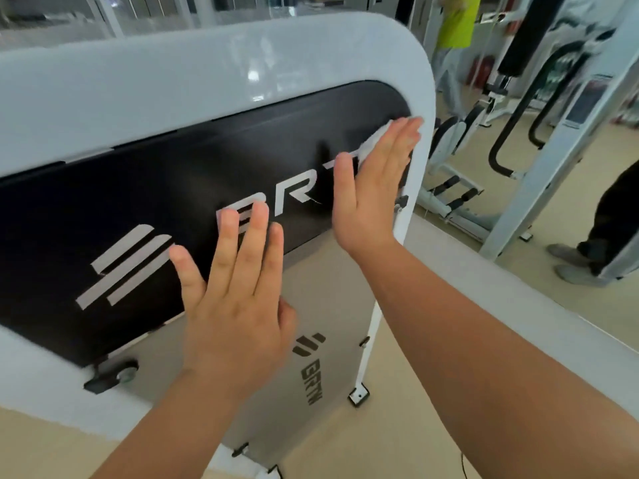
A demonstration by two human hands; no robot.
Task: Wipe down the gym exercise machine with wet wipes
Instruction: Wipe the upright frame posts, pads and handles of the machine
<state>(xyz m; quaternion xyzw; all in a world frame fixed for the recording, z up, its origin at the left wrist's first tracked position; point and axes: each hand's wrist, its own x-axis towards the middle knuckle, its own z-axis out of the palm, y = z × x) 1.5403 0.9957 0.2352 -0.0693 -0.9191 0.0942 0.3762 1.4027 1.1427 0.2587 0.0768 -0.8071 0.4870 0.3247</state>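
Head view. Right hand [373, 188] lies flat with the fingers straight and together, pressing a white wet wipe [375, 138] against the black panel [155, 188] of the exercise machine [173, 81]. Nothing curls round the wipe; only pressure holds it. The wipe sits at the panel's upper right corner, just beside the rounded white frame [423, 98]. It is mostly hidden under the fingers, with a crumpled bit showing by the index side.

Left hand [235, 299] is also flat and holds nothing, fingers straight and slightly spread. Its palm is over the panel's lower edge and its fingertips overlap the silver lettering [297, 191]. A silver stripe logo [128, 264] sits left of that hand on the panel.

Below the black panel is a grey panel [332, 281] with a small dark logo [309, 368].

Beyond the machine's right edge stand other gym machines [518, 133] on a beige floor [570, 299]. A person in a yellow-green shirt [456, 19] is at top right, blurred. Another person's legs and grey shoes [577, 274] are at the far right.
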